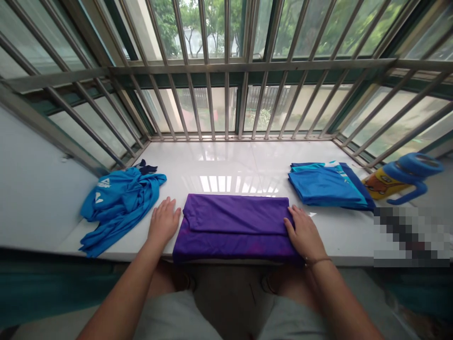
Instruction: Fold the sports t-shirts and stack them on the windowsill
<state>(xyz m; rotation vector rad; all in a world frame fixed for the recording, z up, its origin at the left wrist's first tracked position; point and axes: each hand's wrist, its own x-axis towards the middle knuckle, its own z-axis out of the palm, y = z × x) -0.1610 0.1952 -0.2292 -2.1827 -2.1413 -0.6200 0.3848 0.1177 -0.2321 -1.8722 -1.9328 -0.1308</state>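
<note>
A purple garment [237, 226], folded into a wide flat rectangle, lies at the front edge of the white sill with its upper part doubled over the lower. My left hand [164, 219] rests flat on the sill just left of the cloth, fingers stretched out and apart from it. At the garment's right edge lies my right hand [302, 231], its fingers extended and the thumb and fingertips touching the fabric without gripping. A crumpled blue garment [123, 200] with white marks sits farther left. To the right is a stack of folded blue clothes [329, 184].
A blue and yellow bottle [399, 177] with a handle stands at the right end of the glossy white sill [226, 163]. Metal window bars [226, 99] enclose the sill at the back and sides. A blurred-out patch [410, 236] covers the right front.
</note>
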